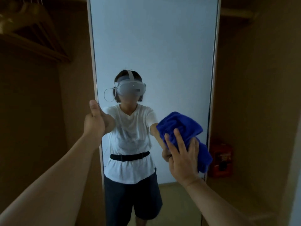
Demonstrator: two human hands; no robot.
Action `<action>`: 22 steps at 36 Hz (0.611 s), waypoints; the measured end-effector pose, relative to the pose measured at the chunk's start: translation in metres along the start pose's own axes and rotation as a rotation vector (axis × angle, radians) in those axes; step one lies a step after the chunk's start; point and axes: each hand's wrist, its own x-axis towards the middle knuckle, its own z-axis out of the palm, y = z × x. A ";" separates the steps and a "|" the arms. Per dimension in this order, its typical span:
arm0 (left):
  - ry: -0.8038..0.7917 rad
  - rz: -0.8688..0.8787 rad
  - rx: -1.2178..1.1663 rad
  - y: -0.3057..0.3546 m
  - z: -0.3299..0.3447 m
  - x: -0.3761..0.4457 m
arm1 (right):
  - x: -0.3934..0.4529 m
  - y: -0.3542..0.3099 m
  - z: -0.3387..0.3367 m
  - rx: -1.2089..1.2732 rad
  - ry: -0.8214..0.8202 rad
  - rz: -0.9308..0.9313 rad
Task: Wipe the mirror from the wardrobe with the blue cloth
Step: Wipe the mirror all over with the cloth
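Here, the right hand (182, 154) presses a crumpled, fuzzy blue cloth (184, 128) with straight fingers against the smooth mirror (154, 46); the left hand (95, 121) grips its frame.

1. The room is dim; the wardrobe (40, 111) sides at 9 and 3 o'clock sit in brown murk with little detail.
2. The brightest area is the mirror (154, 46) from centre to 12 o'clock, giving back a pale, even wall with no hard glare.
3. The blue cloth (182, 128) at 4 o'clock looks soft and slightly smeared.
4. Straight edges bow outward near the frame borders; the hangers (32, 30) at 10 o'clock are blurred.
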 end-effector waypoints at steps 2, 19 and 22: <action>-0.021 -0.033 0.011 0.003 -0.001 0.000 | -0.001 -0.003 -0.001 -0.012 -0.035 -0.030; -0.283 -0.176 0.049 -0.073 -0.028 -0.050 | 0.088 -0.058 -0.011 0.023 0.027 -0.097; -0.210 -0.187 0.023 -0.079 -0.023 -0.045 | 0.058 -0.067 0.000 0.002 0.053 -0.284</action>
